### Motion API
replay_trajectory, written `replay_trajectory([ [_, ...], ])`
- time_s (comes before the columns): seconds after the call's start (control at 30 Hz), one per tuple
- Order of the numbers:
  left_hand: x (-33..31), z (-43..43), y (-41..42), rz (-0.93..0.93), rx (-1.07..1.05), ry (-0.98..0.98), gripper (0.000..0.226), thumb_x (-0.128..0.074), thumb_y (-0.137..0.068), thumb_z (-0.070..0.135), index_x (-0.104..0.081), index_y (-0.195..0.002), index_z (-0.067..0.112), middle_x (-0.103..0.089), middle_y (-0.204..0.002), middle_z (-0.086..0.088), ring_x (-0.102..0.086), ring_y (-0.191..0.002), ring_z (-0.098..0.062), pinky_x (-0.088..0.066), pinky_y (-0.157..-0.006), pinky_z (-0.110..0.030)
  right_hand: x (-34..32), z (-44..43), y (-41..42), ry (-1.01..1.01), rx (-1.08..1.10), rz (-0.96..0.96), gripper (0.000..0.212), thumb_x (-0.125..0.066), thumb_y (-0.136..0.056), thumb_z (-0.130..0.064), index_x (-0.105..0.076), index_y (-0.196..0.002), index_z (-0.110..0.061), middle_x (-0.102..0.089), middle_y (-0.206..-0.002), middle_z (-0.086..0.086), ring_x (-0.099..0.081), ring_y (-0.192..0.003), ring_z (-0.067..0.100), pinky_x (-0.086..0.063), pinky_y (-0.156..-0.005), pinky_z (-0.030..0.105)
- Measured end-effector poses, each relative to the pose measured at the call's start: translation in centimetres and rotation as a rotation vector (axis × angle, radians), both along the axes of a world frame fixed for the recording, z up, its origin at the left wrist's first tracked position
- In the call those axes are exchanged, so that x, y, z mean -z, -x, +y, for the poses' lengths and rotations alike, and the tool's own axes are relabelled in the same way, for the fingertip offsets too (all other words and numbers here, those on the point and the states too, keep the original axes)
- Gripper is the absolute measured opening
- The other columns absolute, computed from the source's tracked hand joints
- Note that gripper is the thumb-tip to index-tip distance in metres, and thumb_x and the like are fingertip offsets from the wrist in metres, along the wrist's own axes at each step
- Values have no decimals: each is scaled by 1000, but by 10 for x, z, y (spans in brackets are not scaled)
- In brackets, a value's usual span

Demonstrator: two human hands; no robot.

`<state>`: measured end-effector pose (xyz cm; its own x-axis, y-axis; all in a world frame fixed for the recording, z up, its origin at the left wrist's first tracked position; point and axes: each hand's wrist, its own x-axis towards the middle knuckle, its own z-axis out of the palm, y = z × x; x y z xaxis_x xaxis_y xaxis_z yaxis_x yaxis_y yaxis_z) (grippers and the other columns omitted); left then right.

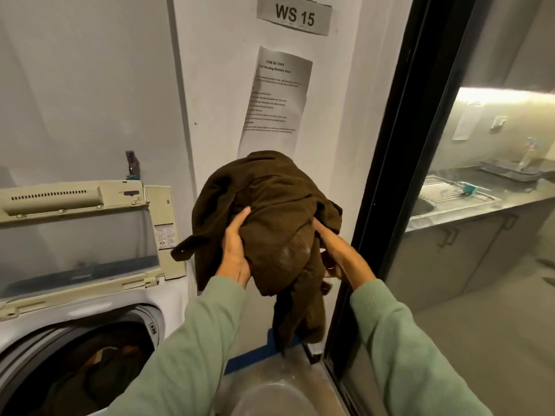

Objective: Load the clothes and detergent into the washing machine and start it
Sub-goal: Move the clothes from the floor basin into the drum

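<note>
A bunched dark brown garment [270, 205] hangs in the air in front of the wall, right of the washing machine. My left hand [235, 250] grips its left side, fingers curled over the cloth. My right hand [336, 250] holds it from the right, fingers tucked under the fabric. The top-loading washing machine [27, 328] stands at the lower left with its lid [75, 235] raised. Dark clothes [99, 373] lie inside the drum. No detergent is visible.
A clear plastic basket [270, 394] sits on the floor below the garment, beside blue tape [255, 354]. A black door frame [390, 175] with glass stands on the right; a kitchen counter with a sink [450, 199] shows behind it. Paper notices hang on the wall.
</note>
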<state>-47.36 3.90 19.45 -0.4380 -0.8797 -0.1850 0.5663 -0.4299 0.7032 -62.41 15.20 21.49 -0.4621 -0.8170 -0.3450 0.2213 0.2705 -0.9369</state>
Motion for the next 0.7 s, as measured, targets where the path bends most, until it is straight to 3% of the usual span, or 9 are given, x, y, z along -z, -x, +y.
replay_trajectory([
  [0.07,-4,-3,-5,-13,7,25,56,-76,-75,34,-63,-124,11,-67,-119,-15,-64,-105,-35,-55,-86,-44,-6,5,18,-105,87,261,70,-72,-77,-52,-51,-131,-14,-63,-113,12,-67,-88,30,-59,-62,37],
  [0.17,-5,-12,-6,-68,-58,99,55,-77,-77,24,-60,-129,17,-64,-124,-11,-63,-109,-33,-53,-92,-45,-16,9,46,70,235,542,113,-82,-65,-50,-14,-151,-28,-23,-157,10,-39,-134,36,-45,-101,54],
  [0.27,-16,-19,-2,-136,-104,246,48,-76,-77,12,-62,-119,29,-65,-119,-7,-64,-103,-29,-55,-87,-41,-23,5,48,135,-38,607,139,-74,-44,-80,7,-150,-42,-4,-163,-1,-19,-147,27,-23,-115,49],
  [0.33,-19,-18,5,-207,-61,357,39,-73,-79,9,-64,-108,33,-66,-115,-5,-65,-99,-26,-56,-82,-36,-14,-3,40,139,-223,534,142,-79,-47,-74,14,-150,-42,-11,-162,-4,-29,-143,23,-29,-113,40],
  [0.43,-31,-17,12,-395,27,407,21,-54,-97,15,-58,-116,24,-58,-128,-13,-63,-90,-15,-53,-72,-19,14,-15,21,299,-187,375,128,-83,-52,-64,-4,-150,-43,-36,-145,-9,-50,-121,12,-50,-90,23],
  [0.5,-28,-19,9,-548,59,391,35,-37,-104,17,-45,-136,4,-46,-141,-20,-59,-93,-19,-49,-81,-25,30,-18,7,378,-78,217,115,-83,-49,-66,-22,-144,-44,-47,-132,-13,-57,-110,9,-56,-74,17],
  [0.57,-21,-22,0,-610,75,340,42,-35,-104,21,-41,-139,-1,-46,-143,-18,-56,-92,-22,-47,-90,-34,42,-22,0,414,35,50,103,-85,-52,-63,-36,-140,-39,-56,-127,-9,-62,-108,14,-59,-76,25],
  [0.63,-19,-20,-8,-537,43,258,40,-40,-102,26,-47,-137,7,-53,-137,-13,-59,-101,-24,-50,-95,-35,46,-25,-4,397,155,-71,93,-84,-53,-60,-47,-135,-33,-62,-122,-4,-64,-105,20,-59,-82,35],
  [0.7,-31,-15,-10,-367,60,249,31,-42,-99,27,-57,-122,12,-64,-118,-11,-63,-100,-25,-57,-81,-32,50,-29,-3,371,271,-139,77,-82,-57,-54,-56,-125,-27,-66,-115,2,-66,-101,24,-58,-82,37],
])
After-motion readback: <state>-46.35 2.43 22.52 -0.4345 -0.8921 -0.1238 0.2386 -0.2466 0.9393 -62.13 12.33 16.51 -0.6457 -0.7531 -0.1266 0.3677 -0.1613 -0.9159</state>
